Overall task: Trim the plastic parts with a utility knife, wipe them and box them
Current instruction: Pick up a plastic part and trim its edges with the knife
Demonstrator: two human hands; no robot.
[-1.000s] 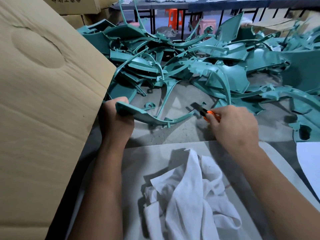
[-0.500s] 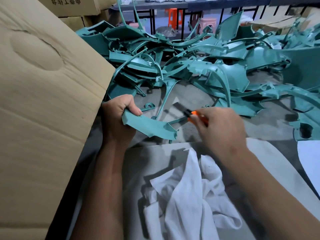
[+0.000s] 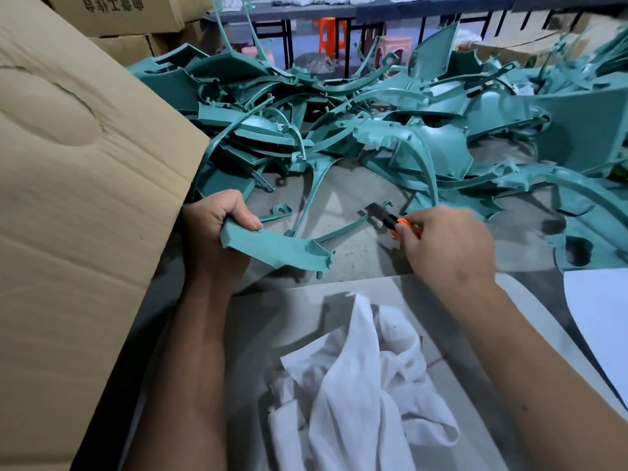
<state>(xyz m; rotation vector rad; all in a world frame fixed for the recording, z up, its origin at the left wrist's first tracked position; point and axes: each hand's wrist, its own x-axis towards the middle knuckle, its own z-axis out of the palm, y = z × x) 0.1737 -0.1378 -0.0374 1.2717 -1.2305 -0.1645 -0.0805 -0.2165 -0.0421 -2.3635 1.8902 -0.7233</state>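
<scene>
My left hand grips the wide end of a teal plastic part, flat face up; a thin curved arm runs from it toward the right. My right hand holds an orange utility knife, and its blade lies against the tip of that thin arm. A crumpled white cloth lies on the grey surface just below both hands. A big cardboard box flap fills the left side, right beside my left hand.
A large heap of teal plastic parts covers the table beyond my hands. A white sheet lies at the right edge. Cardboard boxes are stacked at the back left, with stools and table legs behind.
My left hand has turned the part so its flat face shows and has kept its grip. The knife went left along the thin arm, then came back right to the arm's tip.
</scene>
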